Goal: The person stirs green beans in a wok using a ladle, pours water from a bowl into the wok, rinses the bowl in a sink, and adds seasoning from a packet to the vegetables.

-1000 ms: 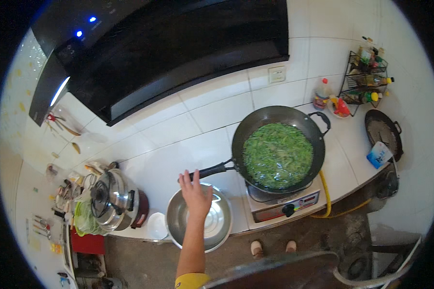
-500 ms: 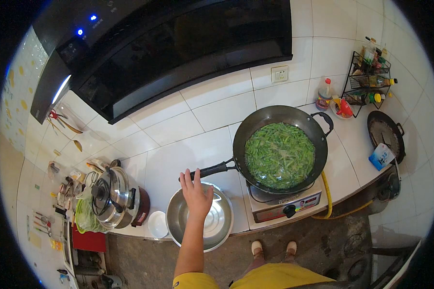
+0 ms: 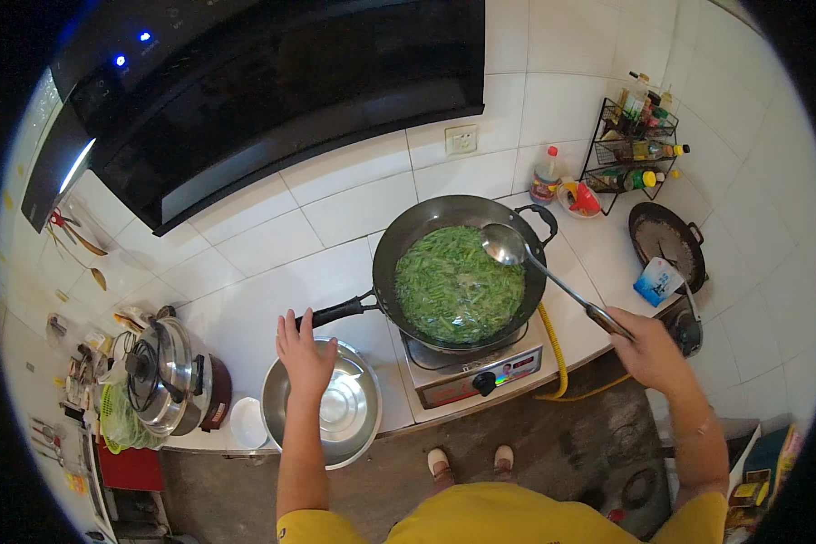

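Observation:
A dark wok point(image 3: 392, 218) stands on a gas stove point(image 3: 444, 376), with cut green beans point(image 3: 458, 281) in liquid inside it. My right hand point(image 3: 648, 352) is closed around the handle of a steel ladle point(image 3: 505, 245). The ladle's bowl hangs over the right part of the wok, above the beans. My left hand point(image 3: 306, 361) has its fingers spread, near the tip of the wok's black handle point(image 3: 340, 311); whether it touches the handle is hard to tell. Below that hand sits a wide steel basin point(image 3: 358, 431) on the counter.
Left of the basin are a small white bowl point(image 3: 248, 423) and a lidded cooker point(image 3: 210, 399). A bottle rack point(image 3: 630, 150), a red-capped bottle point(image 3: 545, 177), a dark pan point(image 3: 666, 231) and a blue-white packet point(image 3: 658, 283) stand at the right. A yellow hose point(image 3: 558, 349) runs beside the stove.
My right hand has come into view from the right, holding the ladle over the wok. The whole scene has shifted left in the picture; my left hand stays by the wok handle.

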Demonstrator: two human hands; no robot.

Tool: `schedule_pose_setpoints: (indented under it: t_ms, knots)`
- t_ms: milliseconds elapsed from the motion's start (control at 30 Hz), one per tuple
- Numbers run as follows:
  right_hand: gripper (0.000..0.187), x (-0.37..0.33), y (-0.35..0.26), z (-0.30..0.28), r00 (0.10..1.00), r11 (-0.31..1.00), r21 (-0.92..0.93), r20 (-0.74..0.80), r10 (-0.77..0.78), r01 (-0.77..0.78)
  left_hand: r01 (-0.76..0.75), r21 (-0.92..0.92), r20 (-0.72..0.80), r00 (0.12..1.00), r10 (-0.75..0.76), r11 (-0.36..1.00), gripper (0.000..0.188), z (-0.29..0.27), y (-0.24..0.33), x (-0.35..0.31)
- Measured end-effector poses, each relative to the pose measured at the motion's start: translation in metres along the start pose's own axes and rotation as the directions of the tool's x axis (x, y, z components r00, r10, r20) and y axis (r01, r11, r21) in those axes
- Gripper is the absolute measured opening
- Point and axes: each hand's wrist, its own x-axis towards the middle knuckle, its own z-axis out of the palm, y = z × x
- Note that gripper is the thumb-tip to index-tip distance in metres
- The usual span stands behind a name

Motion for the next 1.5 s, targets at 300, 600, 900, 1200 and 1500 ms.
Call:
schedule_pose_setpoints:
  t_ms: [300, 600, 900, 1200, 1500]
  knots:
    - [0.043, 0.073, 0.036, 0.087, 0.875, 0.776, 0.444, 0.398, 0.277, -0.448, -0.005, -0.032, 0.001, 1.0, 0.005, 0.999, 0.065, 0.001, -0.018, 0.0]
    - [0.045, 0.03, -0.021, 0.022, 0.926, 0.958, -0.092, 0.296, -0.234, 0.271, 0.001, -0.071, -0.007, 1.0, -0.001, 0.997, 0.064, 0.006, -0.022, 0.0]
    - [0.043, 0.0, -0.072, 0.011, 0.939, 0.786, -0.584, 0.343, 0.013, 0.203, 0.006, -0.087, -0.015, 1.0, -0.008, 0.996, 0.063, 0.007, -0.021, 0.003]
    - [0.041, 0.013, -0.015, 0.065, 0.999, 0.864, -0.502, -0.03, 0.034, -0.045, -0.023, -0.086, -0.067, 0.998, 0.018, 0.996, 0.067, -0.007, -0.028, -0.005]
    - [0.044, 0.046, 0.005, 0.112, 0.863, 0.669, 0.548, 0.373, 0.342, -0.502, 0.04, -0.1, -0.032, 0.999, -0.044, 0.994, 0.066, -0.003, -0.028, -0.003]
